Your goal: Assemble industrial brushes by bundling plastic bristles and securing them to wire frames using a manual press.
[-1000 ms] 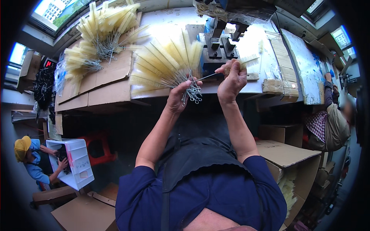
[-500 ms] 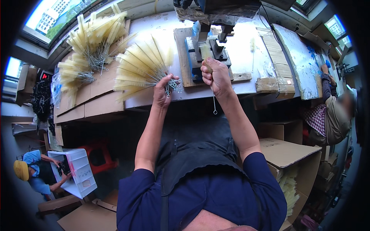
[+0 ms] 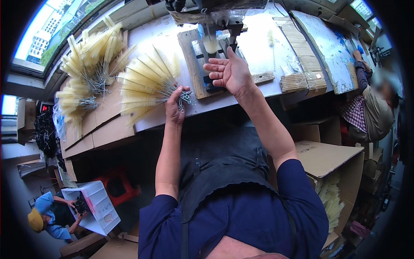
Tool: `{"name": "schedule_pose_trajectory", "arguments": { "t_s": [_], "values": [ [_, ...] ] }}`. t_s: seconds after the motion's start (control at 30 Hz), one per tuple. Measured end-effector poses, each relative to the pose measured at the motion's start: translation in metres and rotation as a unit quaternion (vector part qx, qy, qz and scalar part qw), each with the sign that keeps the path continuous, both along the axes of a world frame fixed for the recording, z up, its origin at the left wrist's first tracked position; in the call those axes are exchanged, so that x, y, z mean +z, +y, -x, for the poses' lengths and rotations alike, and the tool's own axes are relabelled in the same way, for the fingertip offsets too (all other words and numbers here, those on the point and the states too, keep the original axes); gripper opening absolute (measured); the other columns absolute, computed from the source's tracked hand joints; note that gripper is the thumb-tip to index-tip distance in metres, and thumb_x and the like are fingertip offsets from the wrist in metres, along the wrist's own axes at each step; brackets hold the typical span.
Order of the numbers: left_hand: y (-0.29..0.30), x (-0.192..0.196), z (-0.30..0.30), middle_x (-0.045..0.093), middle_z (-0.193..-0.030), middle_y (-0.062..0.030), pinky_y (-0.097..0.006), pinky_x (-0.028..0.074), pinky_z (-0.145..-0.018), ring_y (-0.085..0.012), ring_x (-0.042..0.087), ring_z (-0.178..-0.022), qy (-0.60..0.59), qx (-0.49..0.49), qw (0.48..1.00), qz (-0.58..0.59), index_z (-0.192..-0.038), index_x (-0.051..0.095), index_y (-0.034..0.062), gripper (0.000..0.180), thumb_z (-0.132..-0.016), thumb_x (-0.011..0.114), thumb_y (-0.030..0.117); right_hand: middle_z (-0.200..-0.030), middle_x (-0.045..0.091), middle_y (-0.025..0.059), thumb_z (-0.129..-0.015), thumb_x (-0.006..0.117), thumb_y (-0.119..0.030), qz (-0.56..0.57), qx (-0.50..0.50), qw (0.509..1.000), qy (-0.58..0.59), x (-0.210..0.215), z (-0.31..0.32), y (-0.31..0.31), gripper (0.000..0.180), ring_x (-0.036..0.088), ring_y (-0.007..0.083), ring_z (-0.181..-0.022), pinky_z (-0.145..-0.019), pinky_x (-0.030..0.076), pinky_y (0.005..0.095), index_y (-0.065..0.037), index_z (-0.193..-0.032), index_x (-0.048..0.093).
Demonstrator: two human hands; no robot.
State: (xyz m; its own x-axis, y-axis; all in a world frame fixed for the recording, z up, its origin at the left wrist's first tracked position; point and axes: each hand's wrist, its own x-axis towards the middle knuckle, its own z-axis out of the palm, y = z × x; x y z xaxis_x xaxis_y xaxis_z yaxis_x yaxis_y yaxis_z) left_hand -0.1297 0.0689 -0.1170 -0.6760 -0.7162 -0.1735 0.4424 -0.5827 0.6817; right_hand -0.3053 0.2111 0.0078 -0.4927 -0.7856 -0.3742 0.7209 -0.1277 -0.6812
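Note:
My left hand [image 3: 174, 105] is closed round the wire handles of a fanned bunch of bottle brushes [image 3: 148, 80], their pale yellow bristles spread to the left and the looped ends by my fingers. My right hand [image 3: 233, 75] is open with fingers stretched, palm turned left, just in front of the bench press [image 3: 228, 28]. Beyond its fingers is a single brush [image 3: 210, 45], pale bristles toward me and wire pointing away to a loop. Whether this brush rests on the press or is in the air, I cannot tell.
Piles of brushes [image 3: 92, 64] lie on cardboard at the left. One brush [image 3: 271, 39] lies right of the press, near cardboard strips [image 3: 302, 64]. A box of brushes [image 3: 330, 198] stands below right. A person [image 3: 47, 216] handles a white crate [image 3: 101, 207]; another person [image 3: 371, 108] sits right.
My right hand has let go of the brush it gripped and opened. That brush has turned, its loop now pointing away. My left hand still holds its bunch; the view has shifted somewhat.

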Motion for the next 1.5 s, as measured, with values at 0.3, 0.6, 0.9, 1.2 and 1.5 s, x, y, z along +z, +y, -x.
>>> {"name": "schedule_pose_trajectory", "arguments": {
  "t_s": [0.3, 0.6, 0.9, 1.2, 1.5],
  "values": [
    [-0.001, -0.003, -0.001, 0.065, -0.094, -0.0074, -0.039, 0.050, -0.094, -0.0224, 0.065, -0.095, 0.016, -0.039, 0.999, -0.003, -0.106, 0.059, 0.0008, 0.018, -0.090, 0.064, 0.006, -0.072, 0.053, 0.0026, -0.100, 0.055, -0.036, 0.024, 0.064, 0.997, -0.040, -0.002, -0.011, -0.012, 0.036, 0.045, 0.0048, -0.048, -0.038, 0.035, 0.0183, 0.000, -0.102, 0.052],
    [-0.005, -0.008, -0.005, 0.066, -0.094, -0.0086, -0.038, 0.054, -0.090, -0.0233, 0.068, -0.092, 0.042, -0.051, 0.997, -0.032, -0.111, 0.054, 0.0045, 0.025, -0.088, 0.064, 0.001, -0.062, 0.046, -0.0010, -0.102, 0.050, -0.028, 0.000, -0.045, 0.996, 0.074, -0.017, -0.010, 0.036, 0.027, 0.036, 0.0049, -0.040, -0.034, 0.029, 0.0200, -0.006, -0.086, 0.052],
    [-0.002, -0.002, -0.008, 0.066, -0.095, -0.0068, -0.038, 0.051, -0.095, -0.0220, 0.066, -0.096, 0.033, -0.064, 0.997, -0.035, -0.109, 0.057, 0.0038, 0.019, -0.091, 0.063, 0.006, -0.062, 0.047, -0.0022, -0.101, 0.052, -0.026, -0.016, -0.053, 0.994, 0.092, -0.018, 0.016, 0.045, 0.026, 0.038, 0.0033, -0.042, -0.035, 0.031, 0.0178, -0.007, -0.083, 0.051],
    [0.000, 0.003, -0.007, 0.065, -0.098, -0.0073, -0.039, 0.049, -0.098, -0.0230, 0.064, -0.101, 0.032, -0.067, 0.997, -0.037, -0.104, 0.062, 0.0001, 0.013, -0.094, 0.061, 0.009, -0.060, 0.046, -0.0014, -0.102, 0.053, -0.026, -0.027, -0.012, 0.998, 0.050, -0.011, 0.039, 0.040, 0.027, 0.035, 0.0027, -0.039, -0.032, 0.030, 0.0179, -0.007, -0.084, 0.050],
    [-0.001, -0.005, -0.004, 0.064, -0.099, -0.0098, -0.043, 0.047, -0.100, -0.0262, 0.063, -0.104, 0.048, -0.053, 0.996, -0.049, -0.107, 0.059, -0.0017, 0.018, -0.100, 0.050, 0.013, -0.060, 0.049, -0.0010, -0.103, 0.052, -0.031, -0.065, -0.051, 0.987, 0.137, -0.021, 0.055, 0.067, 0.033, 0.035, 0.0018, -0.038, -0.032, 0.030, 0.0175, -0.003, -0.088, 0.056]
  ]
}}
